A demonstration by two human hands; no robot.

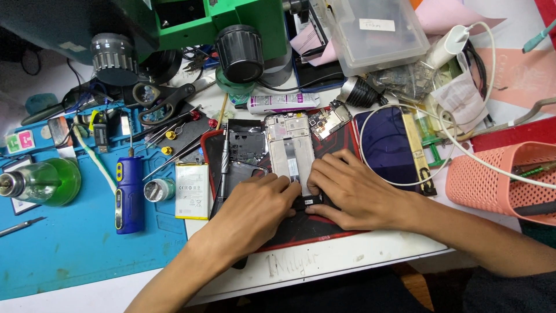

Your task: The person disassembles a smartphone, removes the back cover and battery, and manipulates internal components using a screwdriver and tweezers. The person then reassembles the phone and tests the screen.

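Both the left hand and the right hand press fingertips, nothing clamped, on the opened phone frame, its battery at nine o'clock.

White workbench under blue mat, red-edged pad.

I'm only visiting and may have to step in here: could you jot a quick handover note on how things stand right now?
Left hand: fingertips pressing on the lower end of the opened phone, no closed grip.
Right hand: fingertips on the same lower end, from the other side.
The phone lies face down on the black and red mat, back cover off, insides bare.
Already out: battery on the left, small circuit board above, black inner cover beside the phone.
Left: the parts are not yet back in the phone.
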